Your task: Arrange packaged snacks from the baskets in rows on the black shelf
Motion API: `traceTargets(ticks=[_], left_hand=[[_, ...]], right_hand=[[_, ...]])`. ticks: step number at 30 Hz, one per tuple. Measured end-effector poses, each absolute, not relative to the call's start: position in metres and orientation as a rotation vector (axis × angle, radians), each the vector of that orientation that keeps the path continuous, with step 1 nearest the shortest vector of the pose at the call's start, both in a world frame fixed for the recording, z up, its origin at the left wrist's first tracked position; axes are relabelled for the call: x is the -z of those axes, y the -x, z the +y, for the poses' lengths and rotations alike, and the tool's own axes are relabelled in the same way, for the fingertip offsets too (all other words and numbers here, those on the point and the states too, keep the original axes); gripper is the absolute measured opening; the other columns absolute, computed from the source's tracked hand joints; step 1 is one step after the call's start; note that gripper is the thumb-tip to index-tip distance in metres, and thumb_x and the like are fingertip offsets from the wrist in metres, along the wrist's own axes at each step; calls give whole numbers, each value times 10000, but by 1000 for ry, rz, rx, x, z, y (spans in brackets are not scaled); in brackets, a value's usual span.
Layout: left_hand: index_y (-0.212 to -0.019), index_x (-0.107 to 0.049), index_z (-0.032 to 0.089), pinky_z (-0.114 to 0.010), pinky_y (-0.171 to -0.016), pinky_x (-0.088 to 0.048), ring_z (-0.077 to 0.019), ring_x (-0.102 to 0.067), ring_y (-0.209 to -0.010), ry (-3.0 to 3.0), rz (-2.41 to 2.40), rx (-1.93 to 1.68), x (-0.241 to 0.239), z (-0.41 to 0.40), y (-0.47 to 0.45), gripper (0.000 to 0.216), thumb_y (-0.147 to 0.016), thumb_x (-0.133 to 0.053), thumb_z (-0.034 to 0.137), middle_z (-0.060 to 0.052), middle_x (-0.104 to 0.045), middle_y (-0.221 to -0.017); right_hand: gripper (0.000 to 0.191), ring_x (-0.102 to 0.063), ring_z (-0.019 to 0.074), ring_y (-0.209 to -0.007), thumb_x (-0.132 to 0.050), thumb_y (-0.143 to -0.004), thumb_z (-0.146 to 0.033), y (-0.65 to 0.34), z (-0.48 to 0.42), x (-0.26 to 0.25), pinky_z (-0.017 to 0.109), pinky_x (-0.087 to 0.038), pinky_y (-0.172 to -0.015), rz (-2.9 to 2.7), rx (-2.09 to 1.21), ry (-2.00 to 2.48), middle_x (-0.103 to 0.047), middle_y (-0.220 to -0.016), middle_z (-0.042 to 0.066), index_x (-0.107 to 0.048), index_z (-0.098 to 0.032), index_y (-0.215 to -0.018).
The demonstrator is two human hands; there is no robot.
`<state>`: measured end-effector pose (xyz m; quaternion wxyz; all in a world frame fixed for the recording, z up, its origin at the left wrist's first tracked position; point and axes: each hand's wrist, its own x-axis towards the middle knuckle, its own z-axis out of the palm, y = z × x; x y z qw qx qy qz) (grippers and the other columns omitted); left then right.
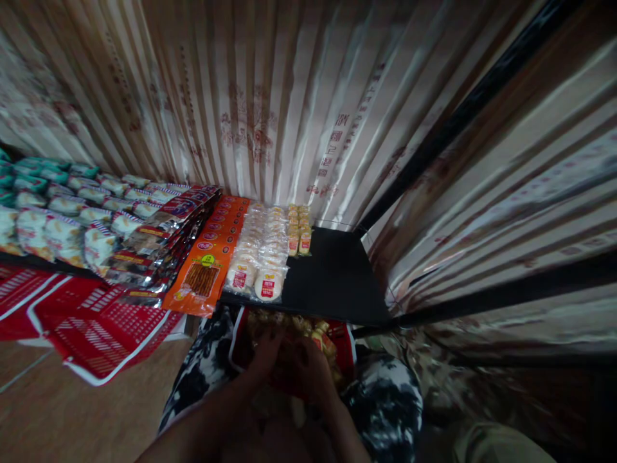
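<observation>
Both hands reach down into a red basket (348,341) with a white handle, set between the knees. My left hand (268,350) is on the left side among small gold-wrapped packets (326,344). My right hand (311,355) is beside it, near the packets on the right. Shadow and blur hide the fingers of both, so any grip on a packet does not show. Just beyond the basket, a black shelf (332,276) holds a short double row of small yellow packets (299,228), next to rows of clear-wrapped round white crackers (255,257).
Left along the shelf lie an orange snack bag (207,257), a stack of dark shiny bags (159,247) and many white packets (62,231). Another red basket (101,328) stands on the left below the shelf. Black poles (463,116) and a pleated curtain (289,96) enclose the back and right.
</observation>
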<state>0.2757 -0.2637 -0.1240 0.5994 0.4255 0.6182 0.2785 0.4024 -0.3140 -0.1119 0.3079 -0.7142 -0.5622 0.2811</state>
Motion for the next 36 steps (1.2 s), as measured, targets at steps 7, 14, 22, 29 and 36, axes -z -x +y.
traceTargets(ticks=[7, 14, 22, 29, 36], left_hand=[[-790, -653, 134, -351, -802, -481, -236, -638, -840, -757, 1180, -793, 103, -267, -275, 310, -605, -671, 382, -77, -693, -829], [-822, -623, 167, -311, -769, -488, -195, -624, -808, -914, 1088, -991, 74, -266, -285, 299, -624, -658, 388, -50, -685, -838], [-857, -531, 181, -298, -744, -498, -172, -627, -789, -1038, 1032, -1094, 63, -255, -309, 154, -752, -534, 293, -46, -661, -839], [-1122, -550, 190, -372, -1022, -378, -219, -502, -1158, -1405, 1230, -1135, 67, -245, -319, 361, -774, -465, 237, -99, -567, -1218], [-1306, -437, 142, -372, -1119, -234, -208, -327, -1317, -1467, 1203, -1101, 62, -225, -345, 496, -831, -395, 281, -103, -395, -1409]], right_hand=[[191, -584, 226, -1008, -543, -725, -240, -420, -316, 76, 390, -445, -908, -1465, -740, 1660, -660, -1046, 53, -658, -245, -878], [378, -650, 209, -851, -636, -683, -416, -413, -305, 74, 342, -523, -778, -805, -876, 1625, -684, -932, 70, -580, -204, -991], [498, -665, 208, -833, -690, -646, -416, -404, -287, 67, 342, -531, -759, -630, -1019, 1451, -695, -909, 56, -512, -216, -1065], [465, -651, 185, -789, -700, -632, -364, -428, -250, 57, 329, -524, -742, -673, -897, 1416, -687, -877, 37, -542, -214, -1043], [391, -632, 173, -781, -694, -581, -341, -438, -179, 65, 349, -503, -789, -734, -843, 1368, -672, -840, 31, -583, -199, -928]])
